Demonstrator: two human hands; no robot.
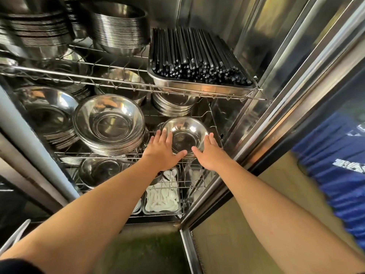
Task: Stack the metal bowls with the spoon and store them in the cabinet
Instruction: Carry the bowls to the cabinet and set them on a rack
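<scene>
A shiny metal bowl stack (185, 133) sits on the middle wire shelf (98, 154) of the steel cabinet, at its right side. My left hand (164, 151) cups the stack's left and near rim, fingers spread against the metal. My right hand (209, 153) presses the right and near rim in the same way. Both hands touch the bowls from the front. No spoon shows inside the top bowl.
Other bowl stacks (109, 123) fill the same shelf to the left. Above, a steel tray of black chopsticks (197, 62) sits beside more bowl stacks (120, 26). Below, trays hold white spoons (162, 196). The open cabinet door (296, 99) stands at right.
</scene>
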